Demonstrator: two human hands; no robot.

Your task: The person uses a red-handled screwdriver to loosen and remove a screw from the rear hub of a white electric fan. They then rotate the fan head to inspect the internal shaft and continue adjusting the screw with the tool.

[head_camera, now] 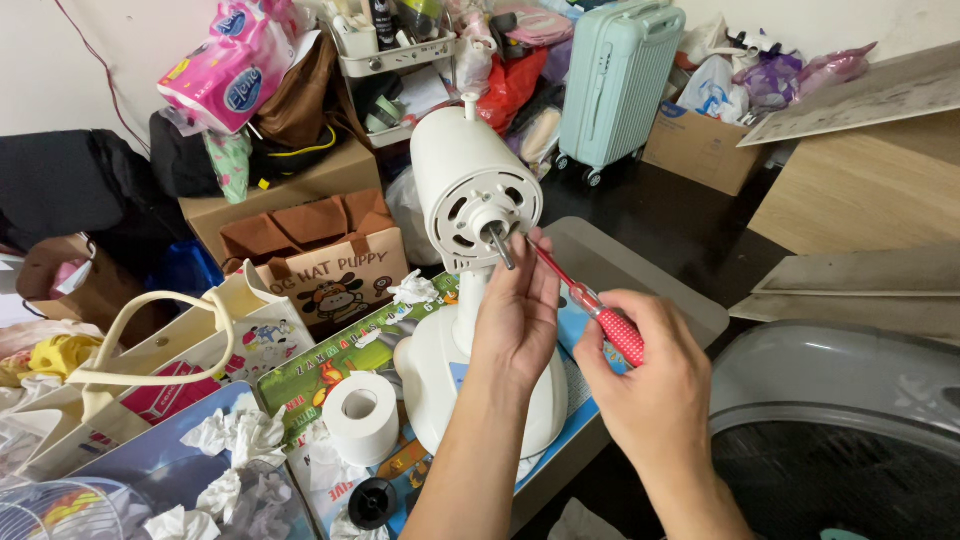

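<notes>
Fan motor housing (470, 180) upright on base, blades and guard already off — bare shaft (499, 245) exposed. My left hand (515, 315) steadies its front; my right hand (650, 385) grips red screwdriver (590, 305), tip at housing face — screws still left.

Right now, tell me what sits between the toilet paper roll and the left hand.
In the head view, the white fan base stands between the toilet paper roll and the left hand; the hand reaches in front of the fan's neck.
</notes>
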